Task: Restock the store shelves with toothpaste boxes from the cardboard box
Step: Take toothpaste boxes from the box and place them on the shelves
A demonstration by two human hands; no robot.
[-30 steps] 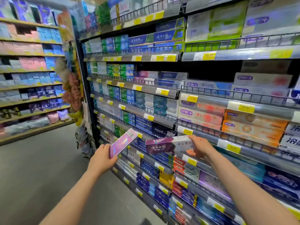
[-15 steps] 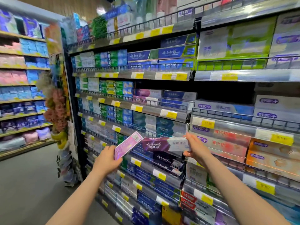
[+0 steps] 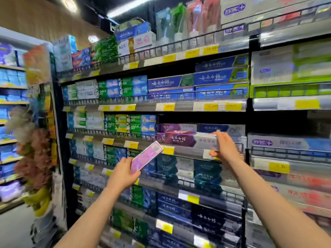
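My right hand (image 3: 224,146) grips the right end of a purple-and-silver toothpaste box (image 3: 186,139) and holds it level in front of the third shelf (image 3: 186,151), right before a matching purple box (image 3: 176,127) in that row. My left hand (image 3: 123,173) holds a pink toothpaste box (image 3: 146,157) by its lower end, tilted up to the right, below and left of the purple one. The cardboard box is not in view.
Wire-fronted shelves with yellow price tags (image 3: 168,107) are packed with blue, green and white toothpaste boxes. A dark gap (image 3: 200,118) sits above the purple row. A side rack of bath sponges (image 3: 34,154) hangs at left, beside the aisle floor (image 3: 12,228).
Both hands have risen past several shelves. The purple box has moved up from a lower shelf to the front of the third shelf. The pink box rose with my left hand.
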